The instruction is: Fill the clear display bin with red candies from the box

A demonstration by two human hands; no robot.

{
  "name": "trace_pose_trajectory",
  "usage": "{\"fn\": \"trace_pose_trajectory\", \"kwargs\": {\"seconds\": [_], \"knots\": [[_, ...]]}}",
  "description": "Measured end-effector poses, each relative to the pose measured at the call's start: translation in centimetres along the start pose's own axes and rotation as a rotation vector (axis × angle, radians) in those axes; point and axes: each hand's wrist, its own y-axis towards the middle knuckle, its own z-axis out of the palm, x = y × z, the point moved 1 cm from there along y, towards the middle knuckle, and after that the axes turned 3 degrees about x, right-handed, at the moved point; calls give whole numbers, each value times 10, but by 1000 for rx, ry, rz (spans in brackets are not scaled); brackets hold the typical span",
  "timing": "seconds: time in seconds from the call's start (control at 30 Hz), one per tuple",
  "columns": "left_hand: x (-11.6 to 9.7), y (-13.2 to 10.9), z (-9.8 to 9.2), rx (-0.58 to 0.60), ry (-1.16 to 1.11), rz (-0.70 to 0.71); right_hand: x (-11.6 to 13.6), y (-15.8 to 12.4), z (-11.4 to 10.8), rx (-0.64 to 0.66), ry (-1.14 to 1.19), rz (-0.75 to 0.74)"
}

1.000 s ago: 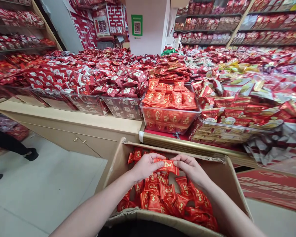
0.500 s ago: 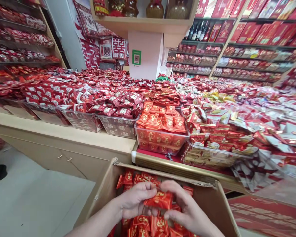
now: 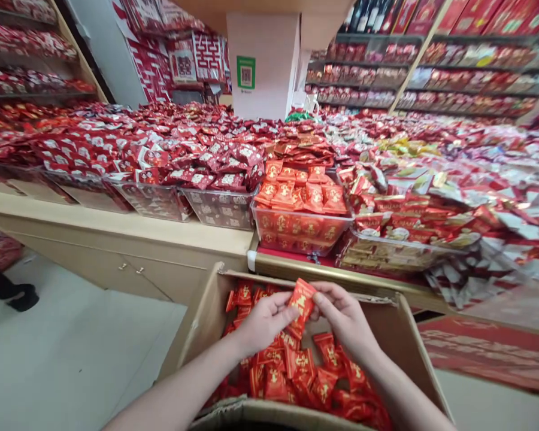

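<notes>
Over an open cardboard box (image 3: 202,326), my left hand (image 3: 267,320) pinches a red candy packet (image 3: 302,304) with gold print from the left. My right hand (image 3: 341,311) grips the same packet at its right edge, so both hands share it. The packet stands nearly upright, its printed face toward me. Many similar red packets (image 3: 276,380) lie loose in the box below. Just beyond the box, a clear plastic bin (image 3: 303,230) on the counter holds neatly stacked red packets of the same look.
Clear bins heaped with wrapped sweets line the counter (image 3: 197,236) on both sides. A pillar (image 3: 265,66) with a green QR sign rises behind. Stocked shelves (image 3: 359,75) stand at the back. A person's foot (image 3: 22,296) shows on the floor at far left.
The packet has turned from lying flat to nearly upright between my hands. The view has tilted down, and both hands now sit higher in the picture, with more of the box's contents visible.
</notes>
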Motion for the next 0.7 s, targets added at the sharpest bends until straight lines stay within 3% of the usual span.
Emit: {"fn": "trace_pose_trajectory", "kwargs": {"seconds": [0.07,0.17,0.3,0.43,0.57,0.7], "knots": [[1,0,-3,-115,-73,3,-2,-1,2,-61,-2,-85],[3,0,-6,-213,-157,3,-8,-5,5,-92,-336,-342],[1,-2,-4,-214,-179,41,-10,-11,10,78,-868,-667],[-4,-7,-6,-206,-188,36,5,-11,9,177,-1064,-808],[-8,-9,-10,-116,-223,51,49,14,-2,-41,-1078,-878],[-8,-9,-12,-137,-163,18,121,80,-17,-160,-1168,-870]]}}
